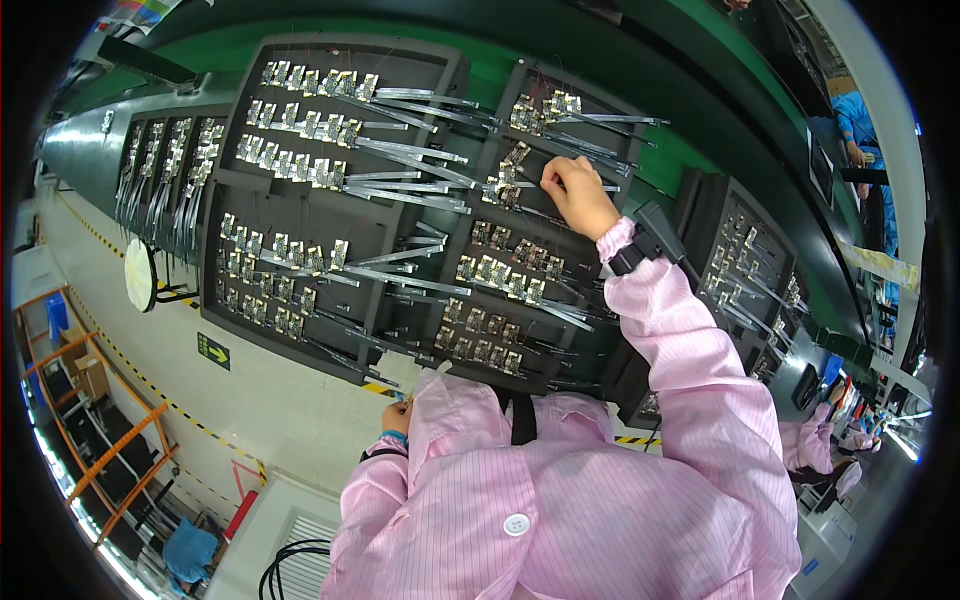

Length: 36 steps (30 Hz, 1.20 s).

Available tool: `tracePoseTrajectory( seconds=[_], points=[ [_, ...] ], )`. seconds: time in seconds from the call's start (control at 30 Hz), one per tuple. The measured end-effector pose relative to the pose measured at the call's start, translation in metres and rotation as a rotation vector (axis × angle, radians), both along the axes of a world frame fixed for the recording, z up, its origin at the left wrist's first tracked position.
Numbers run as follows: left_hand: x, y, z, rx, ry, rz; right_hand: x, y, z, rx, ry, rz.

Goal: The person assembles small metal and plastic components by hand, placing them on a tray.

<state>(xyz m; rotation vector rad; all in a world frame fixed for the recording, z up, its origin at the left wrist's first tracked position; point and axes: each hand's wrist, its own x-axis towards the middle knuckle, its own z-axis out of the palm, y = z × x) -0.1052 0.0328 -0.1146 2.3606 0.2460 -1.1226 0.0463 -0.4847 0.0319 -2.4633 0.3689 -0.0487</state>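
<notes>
My right hand (580, 195) reaches over the upper part of the middle black tray (545, 90), its fingers bent together in a pinch. Whatever lies between the fingertips is hidden. Right beside it, to the left, are small circuit boards (512, 165) with thin grey strips running from them. Low at my left side, my left hand (397, 415) is curled near the tray's front edge, partly covered by my pink clothing. Something small and pale seems to be at its fingers, but I cannot make it out.
A large black tray (330, 200) at left holds rows of circuit boards with long strips. More boards lie in a tray (750, 250) at right and a small rack (170, 165) at far left. A round stool (140, 273) and orange shelving (110, 450) stand beyond.
</notes>
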Motion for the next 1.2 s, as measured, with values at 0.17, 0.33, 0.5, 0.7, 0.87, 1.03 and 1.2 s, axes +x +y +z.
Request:
tracePoseTrajectory(
  seconds=[0.17,0.33,0.5,0.7,0.87,1.03,1.2],
  points=[
    [-0.004,0.001,-0.003,0.023,-0.012,0.003,0.005,-0.016,0.014,0.083,0.083,-0.031],
    [-0.007,0.004,-0.006,-0.022,-0.007,0.037,0.004,-0.036,0.033,0.116,0.144,0.047],
    [-0.005,0.0,-0.003,-0.02,-0.004,0.014,-0.008,-0.04,0.023,0.044,0.197,0.129],
    [-0.005,-0.005,0.007,0.002,-0.021,0.028,-0.012,-0.035,0.027,0.037,0.17,0.162],
    [-0.005,-0.007,0.01,-0.046,-0.052,0.01,-0.015,-0.034,0.024,0.162,0.196,0.207],
    [-0.005,-0.009,0.011,-0.035,-0.027,0.02,-0.012,-0.023,0.016,-0.099,0.127,0.053],
    [-0.004,-0.01,0.013,-0.027,-0.031,0.019,-0.011,-0.005,0.017,-0.404,-0.093,0.156]
  ],
)
